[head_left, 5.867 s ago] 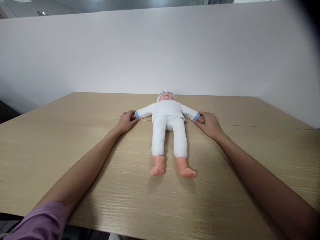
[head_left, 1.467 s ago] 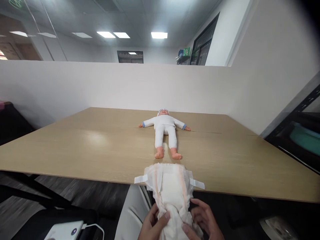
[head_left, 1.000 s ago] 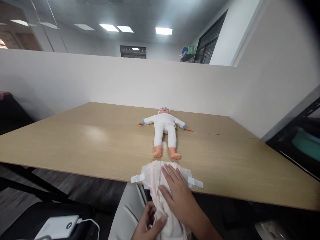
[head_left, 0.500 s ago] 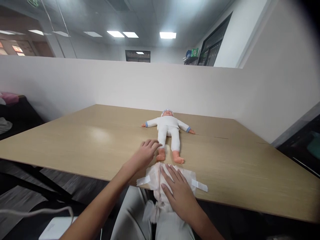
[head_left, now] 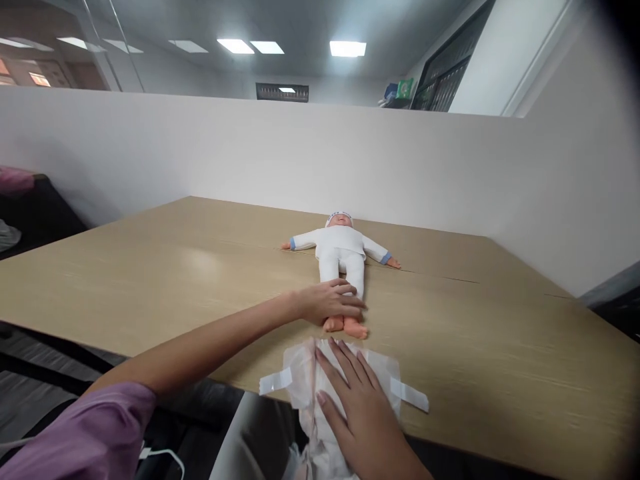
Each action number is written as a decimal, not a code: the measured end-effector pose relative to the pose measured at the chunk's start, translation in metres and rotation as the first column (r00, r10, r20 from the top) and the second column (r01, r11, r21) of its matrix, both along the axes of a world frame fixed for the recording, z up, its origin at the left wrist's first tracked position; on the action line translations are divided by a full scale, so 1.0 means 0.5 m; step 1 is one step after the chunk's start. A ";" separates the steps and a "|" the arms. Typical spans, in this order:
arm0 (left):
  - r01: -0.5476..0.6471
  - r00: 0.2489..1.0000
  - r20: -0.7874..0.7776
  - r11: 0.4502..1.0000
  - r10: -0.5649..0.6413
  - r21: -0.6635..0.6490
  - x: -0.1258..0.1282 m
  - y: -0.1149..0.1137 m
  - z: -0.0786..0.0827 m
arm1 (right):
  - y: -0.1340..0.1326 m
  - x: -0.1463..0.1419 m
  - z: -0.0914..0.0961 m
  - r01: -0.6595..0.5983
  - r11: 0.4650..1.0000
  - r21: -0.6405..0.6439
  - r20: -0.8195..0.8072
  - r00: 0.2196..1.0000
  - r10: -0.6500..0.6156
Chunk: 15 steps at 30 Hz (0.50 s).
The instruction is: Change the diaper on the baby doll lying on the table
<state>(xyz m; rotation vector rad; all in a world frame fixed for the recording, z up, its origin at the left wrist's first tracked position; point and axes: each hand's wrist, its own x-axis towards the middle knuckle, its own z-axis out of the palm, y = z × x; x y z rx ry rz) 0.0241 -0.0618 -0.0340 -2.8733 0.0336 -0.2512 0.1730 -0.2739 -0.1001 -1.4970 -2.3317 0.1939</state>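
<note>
A baby doll [head_left: 341,252] in a white suit and cap lies on its back on the wooden table [head_left: 480,347], arms spread, feet toward me. My left hand [head_left: 330,303] is wrapped round both of its ankles, just above the bare feet. A white diaper [head_left: 385,370] with side tabs lies unfolded over the table's near edge, right below the doll's feet. My right hand [head_left: 353,397] rests flat on the diaper with fingers stretched out, pressing it to the table.
A white partition wall [head_left: 250,153] runs along the far and right sides of the table. Dark furniture with a pink thing [head_left: 15,180] on it stands at far left. A white cable [head_left: 165,457] shows below the table edge by my sleeve.
My left hand has reached forward from beside the doll's feet and closed round its ankles, bringing the legs together. My right hand stays flat on the diaper, which lies a little further onto the table.
</note>
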 end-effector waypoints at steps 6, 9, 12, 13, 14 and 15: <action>-0.022 0.998 0.050 0.988 0.030 -0.151 0.015 0.012 0.038 | 0.038 0.023 0.010 -0.083 0.983 -0.161 0.007 0.996 0.086; -0.001 0.989 0.138 0.926 0.057 -0.377 0.017 0.025 0.093 | 0.066 0.032 0.026 -0.108 0.974 -0.197 0.002 0.994 0.110; 0.068 0.962 0.257 0.835 0.090 -0.546 0.020 0.046 0.158 | 0.108 0.032 0.039 -0.123 0.974 -0.188 0.005 0.992 0.126; 0.078 0.954 0.281 0.816 0.106 -0.573 0.021 0.053 0.178 | 0.126 0.031 0.041 -0.122 0.976 -0.180 0.011 0.992 0.126; 0.077 0.947 0.296 0.802 0.128 -0.592 0.021 0.060 0.196 | 0.146 0.029 0.042 -0.117 0.978 -0.170 0.018 0.992 0.122; 0.069 0.940 0.305 0.790 0.153 -0.609 0.021 0.066 0.211 | 0.168 0.028 0.040 -0.112 0.982 -0.155 0.026 0.993 0.117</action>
